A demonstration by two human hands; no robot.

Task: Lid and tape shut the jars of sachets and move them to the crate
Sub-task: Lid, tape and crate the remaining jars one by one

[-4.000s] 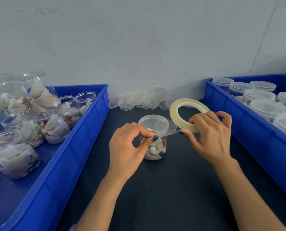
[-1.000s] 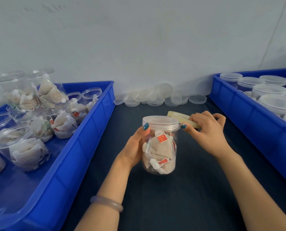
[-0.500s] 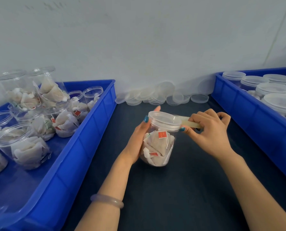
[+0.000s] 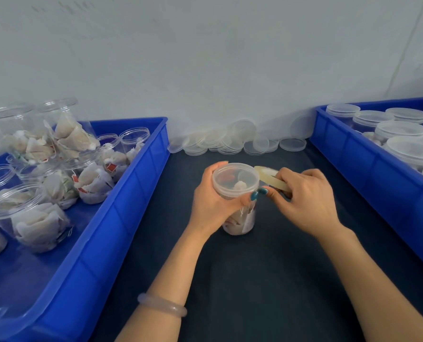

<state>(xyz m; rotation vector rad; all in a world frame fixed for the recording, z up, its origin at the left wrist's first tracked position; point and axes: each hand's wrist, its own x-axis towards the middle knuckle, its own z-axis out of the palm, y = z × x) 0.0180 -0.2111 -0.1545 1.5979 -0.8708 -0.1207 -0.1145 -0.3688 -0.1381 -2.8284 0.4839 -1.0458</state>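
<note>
A clear jar of sachets [image 4: 240, 219] with a clear lid [image 4: 235, 180] stands on the dark mat in the middle. My left hand [image 4: 213, 203] grips the jar just under the lid, thumb across its front. My right hand [image 4: 304, 201] holds a yellowish roll of tape [image 4: 271, 178] flat against the lid's right side. Thumb tips of both hands meet at the lid's rim. The tape strip itself is too thin to make out.
A blue crate [image 4: 121, 213] on the left holds several open jars of sachets [image 4: 42, 218]. Another blue crate [image 4: 368, 174] on the right holds lidded jars [image 4: 400, 129]. Loose clear lids [image 4: 230, 141] lie along the wall behind the mat [image 4: 255, 280].
The jar has turned in my left hand and come upright, its top facing the camera more. My left thumb has moved round to the front rim. The roll stays at the lid's right.
</note>
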